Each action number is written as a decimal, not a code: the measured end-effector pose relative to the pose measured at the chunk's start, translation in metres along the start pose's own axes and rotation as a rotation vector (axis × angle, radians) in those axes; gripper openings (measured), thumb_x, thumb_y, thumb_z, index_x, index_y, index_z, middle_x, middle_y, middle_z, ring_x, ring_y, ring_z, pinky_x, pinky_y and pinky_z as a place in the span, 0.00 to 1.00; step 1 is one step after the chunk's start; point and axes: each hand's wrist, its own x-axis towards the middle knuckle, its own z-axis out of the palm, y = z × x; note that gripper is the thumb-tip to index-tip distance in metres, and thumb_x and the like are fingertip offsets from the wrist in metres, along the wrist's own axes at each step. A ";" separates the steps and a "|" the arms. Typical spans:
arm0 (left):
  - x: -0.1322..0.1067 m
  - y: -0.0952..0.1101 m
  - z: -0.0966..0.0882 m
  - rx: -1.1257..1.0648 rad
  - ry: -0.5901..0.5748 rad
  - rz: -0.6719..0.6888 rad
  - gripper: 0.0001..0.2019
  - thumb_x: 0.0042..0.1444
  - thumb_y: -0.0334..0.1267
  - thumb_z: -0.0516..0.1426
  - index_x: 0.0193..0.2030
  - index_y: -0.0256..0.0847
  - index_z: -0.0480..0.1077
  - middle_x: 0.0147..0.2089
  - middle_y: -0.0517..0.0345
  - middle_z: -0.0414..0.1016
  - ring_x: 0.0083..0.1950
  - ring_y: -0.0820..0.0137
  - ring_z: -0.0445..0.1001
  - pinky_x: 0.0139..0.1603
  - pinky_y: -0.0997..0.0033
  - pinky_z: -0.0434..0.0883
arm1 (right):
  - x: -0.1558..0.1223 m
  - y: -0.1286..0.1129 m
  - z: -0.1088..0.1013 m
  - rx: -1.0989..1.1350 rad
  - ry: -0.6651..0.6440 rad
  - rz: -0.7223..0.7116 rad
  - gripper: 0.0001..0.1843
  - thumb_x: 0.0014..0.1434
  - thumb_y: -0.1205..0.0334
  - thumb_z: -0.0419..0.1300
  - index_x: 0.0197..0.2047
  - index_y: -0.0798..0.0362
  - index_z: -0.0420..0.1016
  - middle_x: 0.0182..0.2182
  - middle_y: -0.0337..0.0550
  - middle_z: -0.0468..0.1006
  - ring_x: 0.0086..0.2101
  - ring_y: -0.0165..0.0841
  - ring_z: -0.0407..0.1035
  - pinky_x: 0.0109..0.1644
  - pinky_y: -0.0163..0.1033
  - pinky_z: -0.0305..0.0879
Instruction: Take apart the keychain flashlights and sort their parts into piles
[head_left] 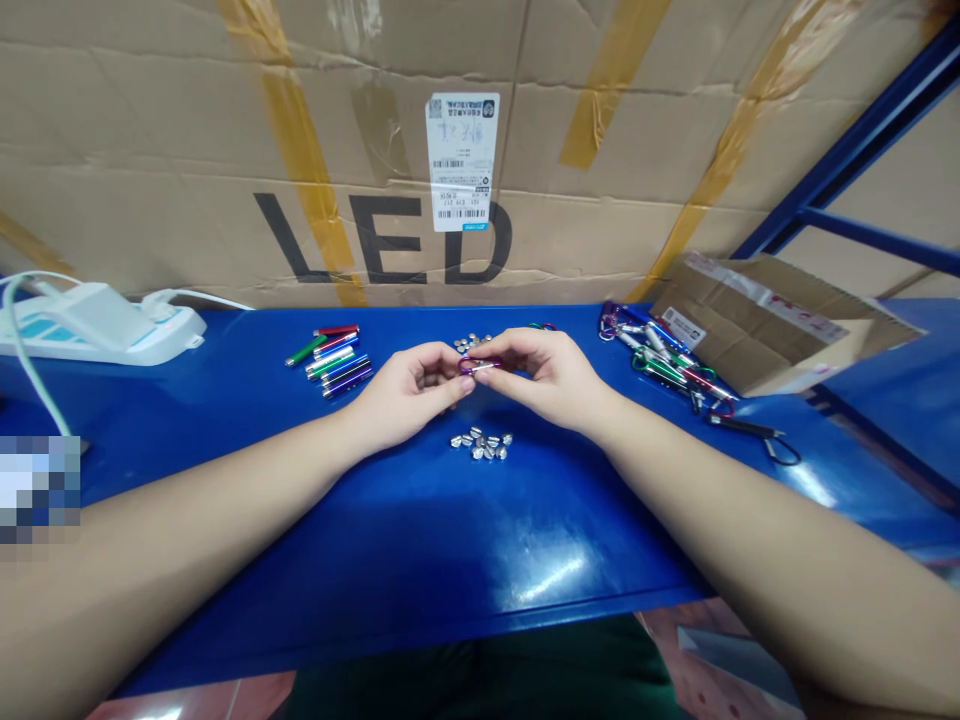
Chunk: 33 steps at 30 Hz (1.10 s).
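My left hand and my right hand meet over the middle of the blue table. Both pinch a small purple carabiner clip between their fingertips. Just below the hands lies a cluster of several small silver parts. A second small heap of silver parts sits just behind the fingers. To the left lie several coloured mini flashlight tubes in a row.
A pile of coloured carabiner flashlights lies at the right, beside an open cardboard box. A white power strip with cable sits at far left. A big cardboard carton marked LED walls the back. Blue shelf frame at right.
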 end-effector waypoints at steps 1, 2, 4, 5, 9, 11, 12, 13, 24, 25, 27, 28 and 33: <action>0.000 0.000 0.000 0.024 0.001 0.012 0.17 0.56 0.48 0.69 0.41 0.40 0.73 0.35 0.59 0.80 0.32 0.72 0.76 0.37 0.70 0.76 | 0.000 -0.001 -0.001 0.033 0.015 0.045 0.16 0.61 0.48 0.70 0.42 0.53 0.82 0.40 0.47 0.86 0.39 0.37 0.79 0.44 0.43 0.77; 0.000 -0.001 0.000 0.045 0.001 0.023 0.16 0.56 0.47 0.69 0.42 0.40 0.73 0.36 0.58 0.80 0.34 0.72 0.77 0.38 0.69 0.76 | 0.001 -0.001 -0.002 0.063 0.037 0.083 0.18 0.61 0.46 0.69 0.40 0.53 0.80 0.36 0.45 0.85 0.34 0.34 0.78 0.40 0.41 0.76; -0.001 -0.001 0.000 0.082 0.007 0.045 0.15 0.58 0.45 0.68 0.45 0.40 0.74 0.40 0.56 0.81 0.37 0.70 0.78 0.43 0.68 0.77 | 0.002 -0.002 -0.009 0.088 0.101 0.126 0.21 0.60 0.41 0.69 0.35 0.52 0.76 0.29 0.41 0.81 0.27 0.30 0.72 0.34 0.38 0.72; -0.002 -0.002 0.000 0.101 0.015 0.058 0.14 0.59 0.45 0.67 0.45 0.40 0.74 0.42 0.55 0.81 0.40 0.69 0.78 0.45 0.67 0.77 | 0.003 -0.003 -0.015 0.077 0.139 0.132 0.22 0.60 0.40 0.69 0.34 0.52 0.75 0.27 0.39 0.79 0.25 0.29 0.70 0.32 0.38 0.70; -0.003 -0.002 -0.004 0.226 0.052 0.115 0.12 0.60 0.44 0.66 0.46 0.40 0.74 0.46 0.52 0.80 0.48 0.65 0.78 0.55 0.62 0.75 | 0.002 -0.005 -0.047 -0.112 0.140 0.203 0.22 0.59 0.39 0.69 0.36 0.52 0.78 0.25 0.38 0.77 0.25 0.31 0.68 0.31 0.38 0.66; -0.003 -0.003 -0.005 0.287 0.054 0.132 0.12 0.61 0.44 0.65 0.46 0.40 0.74 0.47 0.53 0.79 0.49 0.64 0.78 0.56 0.60 0.74 | 0.000 -0.006 -0.062 -0.278 -0.052 0.265 0.19 0.58 0.43 0.69 0.35 0.52 0.81 0.27 0.40 0.80 0.27 0.32 0.70 0.32 0.38 0.65; -0.003 -0.003 -0.006 0.303 0.053 0.134 0.12 0.61 0.44 0.65 0.46 0.41 0.73 0.47 0.53 0.79 0.49 0.64 0.78 0.57 0.60 0.73 | -0.001 -0.006 -0.067 -0.364 -0.173 0.300 0.18 0.58 0.44 0.69 0.34 0.52 0.82 0.27 0.40 0.81 0.27 0.33 0.70 0.32 0.38 0.64; -0.003 -0.003 -0.006 0.308 0.054 0.133 0.12 0.62 0.43 0.65 0.47 0.41 0.73 0.47 0.52 0.79 0.49 0.63 0.78 0.57 0.59 0.73 | -0.002 -0.006 -0.070 -0.437 -0.283 0.333 0.16 0.58 0.46 0.69 0.33 0.52 0.83 0.27 0.40 0.81 0.28 0.33 0.71 0.32 0.38 0.64; -0.001 -0.005 -0.008 0.402 0.087 0.124 0.13 0.60 0.39 0.62 0.51 0.40 0.74 0.55 0.47 0.79 0.57 0.58 0.77 0.65 0.47 0.70 | 0.001 -0.008 -0.071 -0.916 -0.342 0.581 0.14 0.61 0.53 0.67 0.27 0.50 0.81 0.23 0.42 0.80 0.24 0.34 0.69 0.29 0.40 0.59; -0.001 -0.006 -0.008 0.397 0.087 0.120 0.13 0.60 0.38 0.62 0.51 0.40 0.74 0.55 0.47 0.79 0.57 0.59 0.77 0.65 0.47 0.71 | 0.002 -0.007 -0.073 -0.944 -0.305 0.601 0.13 0.60 0.54 0.67 0.27 0.51 0.81 0.24 0.43 0.80 0.24 0.34 0.70 0.29 0.40 0.60; -0.001 -0.006 -0.008 0.385 0.088 0.117 0.13 0.60 0.38 0.62 0.51 0.40 0.75 0.54 0.48 0.79 0.56 0.59 0.78 0.64 0.47 0.72 | 0.003 -0.004 -0.076 -0.960 -0.236 0.618 0.09 0.58 0.57 0.68 0.29 0.51 0.80 0.26 0.43 0.81 0.26 0.35 0.71 0.30 0.40 0.61; -0.001 -0.006 -0.008 0.380 0.088 0.117 0.13 0.60 0.38 0.62 0.50 0.40 0.75 0.54 0.48 0.79 0.55 0.60 0.78 0.64 0.47 0.72 | 0.003 -0.003 -0.079 -0.957 -0.206 0.611 0.07 0.57 0.59 0.68 0.30 0.51 0.80 0.27 0.43 0.82 0.26 0.35 0.72 0.30 0.40 0.61; 0.000 -0.007 -0.007 0.360 0.082 0.122 0.13 0.59 0.39 0.63 0.50 0.40 0.75 0.53 0.47 0.80 0.55 0.59 0.78 0.64 0.47 0.72 | -0.001 0.000 -0.095 -1.001 -0.121 0.581 0.02 0.54 0.63 0.66 0.32 0.50 0.77 0.30 0.41 0.82 0.29 0.35 0.73 0.32 0.39 0.62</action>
